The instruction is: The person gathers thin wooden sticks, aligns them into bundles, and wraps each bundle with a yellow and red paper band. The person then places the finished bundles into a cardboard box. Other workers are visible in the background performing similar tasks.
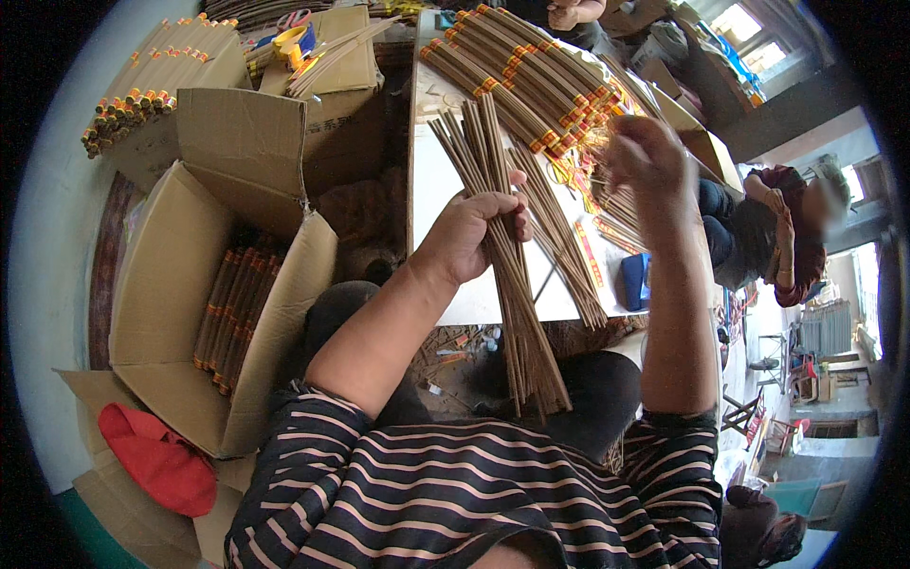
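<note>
A loose bunch of thin brown incense sticks (519, 327) is gripped around its middle by my left hand (469, 232). The sticks fan out at both ends, over the table edge and my lap. My right hand (654, 161) is raised over the table's right side, near the banded incense bundles (526, 71); motion blur smears its fingers. More loose incense sticks (564, 242) lie on the white table (455, 299), to the right of the bunch. A red and yellow paper strip (589, 254) rests beside them.
At left stands an open cardboard box (161, 275) with banded bundles inside. More bundles (180, 62) are stacked behind it, near yellow tape (289, 43). A blue object (633, 282) sits at the table's right edge. A red cloth item (156, 460) lies lower left. People are nearby.
</note>
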`<state>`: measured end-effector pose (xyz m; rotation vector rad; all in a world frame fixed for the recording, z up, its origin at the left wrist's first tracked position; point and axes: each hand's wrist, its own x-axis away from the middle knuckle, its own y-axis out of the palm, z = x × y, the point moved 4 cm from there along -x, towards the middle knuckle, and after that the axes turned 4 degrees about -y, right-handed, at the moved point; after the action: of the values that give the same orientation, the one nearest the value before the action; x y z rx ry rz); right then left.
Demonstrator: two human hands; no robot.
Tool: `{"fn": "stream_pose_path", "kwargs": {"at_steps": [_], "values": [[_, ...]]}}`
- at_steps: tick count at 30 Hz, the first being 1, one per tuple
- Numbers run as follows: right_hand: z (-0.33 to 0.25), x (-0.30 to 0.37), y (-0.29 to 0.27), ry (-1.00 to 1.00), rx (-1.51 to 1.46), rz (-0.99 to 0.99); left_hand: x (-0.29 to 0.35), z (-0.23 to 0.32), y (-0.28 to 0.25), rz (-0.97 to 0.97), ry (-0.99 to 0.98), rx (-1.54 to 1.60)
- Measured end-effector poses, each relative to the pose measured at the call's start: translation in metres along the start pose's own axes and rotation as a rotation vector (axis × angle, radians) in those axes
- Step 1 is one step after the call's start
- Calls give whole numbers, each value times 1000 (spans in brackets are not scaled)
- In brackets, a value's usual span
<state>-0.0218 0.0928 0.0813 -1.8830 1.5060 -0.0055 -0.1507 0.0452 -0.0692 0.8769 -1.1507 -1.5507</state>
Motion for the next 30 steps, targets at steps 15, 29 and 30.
{"fn": "stream_pose_path", "kwargs": {"at_steps": [15,29,30], "values": [[10,174,-211,325,617,91,-1,-2,-16,44,39,-254],[132,411,-255,793,1118,-94,24,-29,-5,156,97,-547],[124,394,-246,864,1084,-34,23,-34,-2,150,49,-524]]}}
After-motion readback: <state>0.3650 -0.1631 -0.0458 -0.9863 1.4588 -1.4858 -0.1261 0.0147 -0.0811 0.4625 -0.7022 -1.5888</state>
